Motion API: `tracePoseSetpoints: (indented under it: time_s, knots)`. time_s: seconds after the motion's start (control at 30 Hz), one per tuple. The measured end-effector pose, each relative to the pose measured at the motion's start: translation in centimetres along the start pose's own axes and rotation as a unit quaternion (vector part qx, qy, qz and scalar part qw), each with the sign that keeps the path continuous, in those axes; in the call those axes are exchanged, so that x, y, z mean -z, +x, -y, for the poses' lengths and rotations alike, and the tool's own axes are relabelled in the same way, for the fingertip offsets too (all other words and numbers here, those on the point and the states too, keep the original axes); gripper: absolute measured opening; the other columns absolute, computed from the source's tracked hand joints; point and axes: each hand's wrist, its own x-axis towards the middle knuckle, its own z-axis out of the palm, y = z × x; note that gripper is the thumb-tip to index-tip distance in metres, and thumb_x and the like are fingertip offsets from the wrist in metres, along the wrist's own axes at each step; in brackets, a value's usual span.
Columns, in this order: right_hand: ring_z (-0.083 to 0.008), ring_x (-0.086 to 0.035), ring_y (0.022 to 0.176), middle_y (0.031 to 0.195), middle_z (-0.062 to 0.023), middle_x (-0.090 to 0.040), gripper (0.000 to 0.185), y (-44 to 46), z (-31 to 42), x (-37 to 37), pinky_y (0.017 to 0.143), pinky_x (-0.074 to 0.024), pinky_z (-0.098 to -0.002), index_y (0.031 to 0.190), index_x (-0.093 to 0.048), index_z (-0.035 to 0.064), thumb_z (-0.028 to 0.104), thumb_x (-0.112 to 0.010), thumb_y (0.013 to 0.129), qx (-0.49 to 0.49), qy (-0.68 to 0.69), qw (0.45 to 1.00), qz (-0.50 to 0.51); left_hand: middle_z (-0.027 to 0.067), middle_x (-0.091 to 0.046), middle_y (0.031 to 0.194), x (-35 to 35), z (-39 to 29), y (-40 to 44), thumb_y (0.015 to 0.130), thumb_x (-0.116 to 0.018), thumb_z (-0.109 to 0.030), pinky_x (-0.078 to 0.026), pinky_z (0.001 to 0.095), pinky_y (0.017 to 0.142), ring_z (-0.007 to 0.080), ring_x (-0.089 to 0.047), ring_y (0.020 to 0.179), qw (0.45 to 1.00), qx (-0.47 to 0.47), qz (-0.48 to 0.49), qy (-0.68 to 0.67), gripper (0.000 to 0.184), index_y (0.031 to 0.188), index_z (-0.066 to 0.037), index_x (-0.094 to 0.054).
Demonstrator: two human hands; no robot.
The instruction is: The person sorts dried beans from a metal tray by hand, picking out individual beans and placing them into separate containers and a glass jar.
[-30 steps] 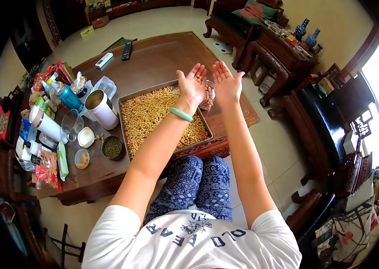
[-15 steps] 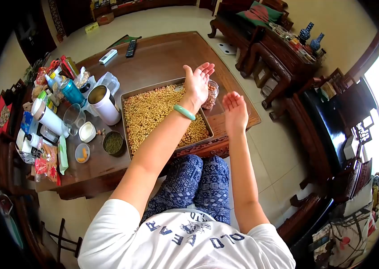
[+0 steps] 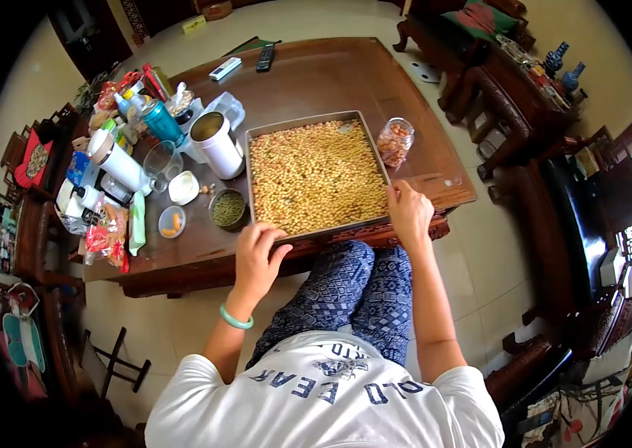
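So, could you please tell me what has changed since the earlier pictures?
The left hand and right hand, earlier held out open, have come back towards the person, to the near-left and near-right corners of the tray. The right seems to grip it; the left's grip is unclear. The clear jar still stands right of the tray.

1 lg tray, 1 jar by it, 2 rmts, 2 blu vases
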Motion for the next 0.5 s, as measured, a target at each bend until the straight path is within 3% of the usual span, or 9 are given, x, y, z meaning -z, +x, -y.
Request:
tracePoseSetpoints:
  time_s: [0.03,0.13,0.2,0.3,0.33,0.43,0.5]
  knots:
    - [-0.0354,-0.067,0.068,0.071,-0.0150,-0.068,0.022,-0.1,-0.3,-0.2,0.063,-0.0508,-0.0449,0.094,-0.068,0.0091,0.029,-0.058,0.092,0.008,0.007,1.000,-0.008,0.0090,-0.056,0.096,-0.2,-0.2,-0.5,0.080,-0.073,-0.012,-0.044,0.0412,0.080,0.0299,-0.055,0.090,0.999,-0.012,-0.029,0.021,0.017,0.093,-0.004,-0.066]
    - [-0.0353,-0.066,0.066,0.071,-0.0168,-0.067,0.024,-0.4,-0.8,-0.8,0.062,-0.0503,-0.0449,0.106,-0.068,0.0105,0.026,-0.057,0.092,0.025,0.007,1.000,-0.001,0.0089,-0.056,0.090,-1.2,0.3,-0.5,0.077,-0.069,0.004,-0.046,0.0392,0.073,0.0289,-0.057,0.082,0.996,-0.028,-0.079,-0.003,0.015,0.090,-0.003,-0.066]
    - [-0.0348,-0.065,0.064,0.071,-0.0180,-0.066,0.029,-0.3,-1.5,-1.1,0.061,-0.0497,-0.0451,0.116,-0.068,0.0134,0.024,-0.057,0.092,0.070,0.027,0.997,-0.028,0.0094,-0.056,0.088,-2.0,1.0,-0.7,0.076,-0.067,0.006,-0.046,0.0394,0.073,0.0291,-0.056,0.081,0.997,-0.023,-0.074,-0.022,0.015,0.089,-0.003,-0.065]
    - [-0.0348,-0.064,0.062,0.069,-0.0184,-0.064,0.028,0.2,-2.0,-1.7,0.059,-0.0489,-0.0452,0.115,-0.069,0.0148,0.023,-0.058,0.091,0.075,0.040,0.996,-0.037,0.0101,-0.054,0.086,-3.1,2.0,-0.4,0.076,-0.065,0.010,-0.046,0.0395,0.072,0.0293,-0.056,0.081,0.997,-0.024,-0.069,-0.035,0.018,0.088,-0.002,-0.063]
    - [-0.0361,-0.065,0.069,0.077,-0.0197,-0.066,0.028,0.5,-1.0,-0.9,0.065,-0.0501,-0.0433,0.114,-0.071,0.0163,0.023,-0.060,0.089,0.033,0.037,0.999,-0.006,0.0103,-0.053,0.086,-3.3,2.3,-0.3,0.075,-0.064,0.012,-0.047,0.0394,0.072,0.0293,-0.056,0.082,0.997,-0.027,-0.071,-0.026,0.019,0.088,-0.002,-0.062]
    - [-0.0341,-0.063,0.061,0.066,-0.0184,-0.062,0.027,1.0,-1.6,-1.8,0.059,-0.0494,-0.0443,0.113,-0.071,0.0163,0.023,-0.059,0.089,0.066,0.012,0.997,-0.029,0.0110,-0.053,0.089,-3.7,2.5,0.2,0.075,-0.062,0.015,-0.048,0.0389,0.071,0.0296,-0.055,0.085,0.996,-0.038,-0.077,-0.033,0.021,0.089,-0.001,-0.059]
    - [-0.0340,-0.063,0.061,0.067,-0.0185,-0.063,0.027,0.2,-1.6,-1.5,0.060,-0.0497,-0.0438,0.112,-0.072,0.0158,0.024,-0.059,0.089,0.067,0.022,0.997,-0.029,0.0117,-0.053,0.090,-3.4,2.6,-0.3,0.075,-0.061,0.016,-0.048,0.0389,0.072,0.0302,-0.055,0.085,0.996,-0.024,-0.066,-0.055,0.021,0.089,-0.001,-0.058]
